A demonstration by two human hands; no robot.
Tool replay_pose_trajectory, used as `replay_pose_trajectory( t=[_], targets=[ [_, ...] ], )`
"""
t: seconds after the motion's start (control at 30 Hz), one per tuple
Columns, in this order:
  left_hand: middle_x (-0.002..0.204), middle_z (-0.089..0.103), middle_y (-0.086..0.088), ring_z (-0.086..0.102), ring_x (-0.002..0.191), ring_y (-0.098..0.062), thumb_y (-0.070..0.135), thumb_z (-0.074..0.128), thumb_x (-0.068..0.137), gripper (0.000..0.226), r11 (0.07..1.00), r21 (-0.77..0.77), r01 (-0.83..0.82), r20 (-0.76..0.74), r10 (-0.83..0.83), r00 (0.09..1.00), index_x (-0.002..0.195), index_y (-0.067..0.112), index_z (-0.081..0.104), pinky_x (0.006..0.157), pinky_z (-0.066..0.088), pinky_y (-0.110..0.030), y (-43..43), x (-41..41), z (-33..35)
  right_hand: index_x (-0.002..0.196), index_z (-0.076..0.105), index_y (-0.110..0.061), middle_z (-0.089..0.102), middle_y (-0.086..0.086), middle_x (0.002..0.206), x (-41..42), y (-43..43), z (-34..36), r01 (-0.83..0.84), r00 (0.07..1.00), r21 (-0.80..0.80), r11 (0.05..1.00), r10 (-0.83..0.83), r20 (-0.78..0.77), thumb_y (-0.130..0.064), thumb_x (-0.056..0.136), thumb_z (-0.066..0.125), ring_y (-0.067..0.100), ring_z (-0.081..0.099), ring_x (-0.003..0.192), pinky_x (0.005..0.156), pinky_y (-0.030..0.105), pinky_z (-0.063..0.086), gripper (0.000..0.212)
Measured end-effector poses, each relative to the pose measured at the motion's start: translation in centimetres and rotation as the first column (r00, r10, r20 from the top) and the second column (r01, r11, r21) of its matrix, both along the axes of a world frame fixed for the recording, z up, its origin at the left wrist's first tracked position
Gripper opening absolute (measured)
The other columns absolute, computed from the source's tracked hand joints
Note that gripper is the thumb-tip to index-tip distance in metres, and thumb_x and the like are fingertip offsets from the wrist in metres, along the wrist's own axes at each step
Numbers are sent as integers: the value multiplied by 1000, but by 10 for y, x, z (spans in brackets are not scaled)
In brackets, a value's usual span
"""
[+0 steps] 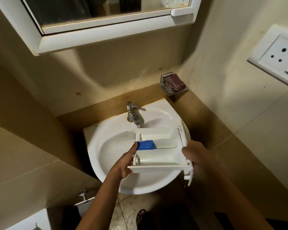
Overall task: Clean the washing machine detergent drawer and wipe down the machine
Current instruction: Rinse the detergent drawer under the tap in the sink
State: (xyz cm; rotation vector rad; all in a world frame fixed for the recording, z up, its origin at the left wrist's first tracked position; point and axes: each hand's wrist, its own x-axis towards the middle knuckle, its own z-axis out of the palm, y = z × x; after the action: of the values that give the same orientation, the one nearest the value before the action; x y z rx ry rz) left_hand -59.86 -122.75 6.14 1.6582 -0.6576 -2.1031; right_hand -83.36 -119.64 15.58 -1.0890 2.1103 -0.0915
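Detergent drawer (158,156) over sink (96,135); left hand (125,163) clamped on left end, right hand (198,160) gripping right end. I judge it light, stiff, slippery wet; hold by ends.

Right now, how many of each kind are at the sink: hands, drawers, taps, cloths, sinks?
Hands: 2, left hand and right hand
Drawer: 1
Tap: 1
Cloth: 1
Sink: 1
Total: 6
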Motion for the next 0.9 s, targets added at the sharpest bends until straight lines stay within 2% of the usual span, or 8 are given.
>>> replay_pose_trajectory(
  t=[0.17,0.3,0.43,0.5,0.6,0.67,0.8,0.9],
  targets=[
    [115,71,-7,64,110,-29,61,77,63,70,999,-36,-11,42,13,999,120,20,67,95,51,-40,-16,4,-14,113,56,-3,63,10,95,-2,-7,-7,-7,996,105,994,-2,90,-24,87,48,29,68,79,66,34,57,34],
    [93,71,-6,66,81,-23,45,63,90,31,1000,-29,3,73,-1,997,104,18,68,72,51,-30,-22,5,-16,133,47,-6,53,9,131,-10,-14,-11,-149,984,169,974,130,121,-50,84,63,26,56,115,90,31,48,68],
    [91,74,-4,66,84,-23,44,62,90,29,999,-23,35,84,-33,996,103,19,69,83,50,-33,-31,12,-20,150,11,-17,14,9,155,-21,-36,-24,-43,982,-88,995,58,180,-48,77,73,31,26,140,109,41,31,101],
    [90,74,-3,66,85,-24,43,63,90,28,999,-17,49,89,-48,995,103,19,70,88,50,-34,-36,17,-20,149,19,-22,20,6,154,-29,-53,-36,-43,975,-175,984,80,208,-44,79,73,28,28,139,109,39,32,91],
    [96,72,-6,65,87,-25,43,66,88,32,999,13,49,96,-50,994,108,19,68,91,51,-37,-44,21,-19,129,53,-24,48,-2,136,-36,-74,-45,-268,939,-164,949,295,176,-51,84,64,20,46,127,99,29,39,53],
    [89,73,-7,65,80,-24,42,66,88,30,999,40,34,76,-37,996,106,19,68,82,53,-35,-47,24,-20,114,64,-21,61,-6,118,-37,-81,-48,-401,891,-120,908,417,180,-60,86,53,14,54,113,97,28,42,49],
    [79,74,-7,66,78,-25,43,66,87,32,996,90,29,64,-35,997,105,16,68,82,53,-38,-48,29,-28,88,70,-14,69,-2,90,-43,-79,-61,-464,859,-138,875,482,172,-58,89,49,9,60,90,87,27,44,49],
    [79,74,-9,66,80,-27,45,66,86,35,993,114,27,56,-34,998,107,16,67,87,53,-42,-50,31,-33,73,54,6,52,22,74,-43,-71,-76,-444,870,-259,858,482,104,-54,87,53,18,51,68,67,25,38,62]
  ],
)
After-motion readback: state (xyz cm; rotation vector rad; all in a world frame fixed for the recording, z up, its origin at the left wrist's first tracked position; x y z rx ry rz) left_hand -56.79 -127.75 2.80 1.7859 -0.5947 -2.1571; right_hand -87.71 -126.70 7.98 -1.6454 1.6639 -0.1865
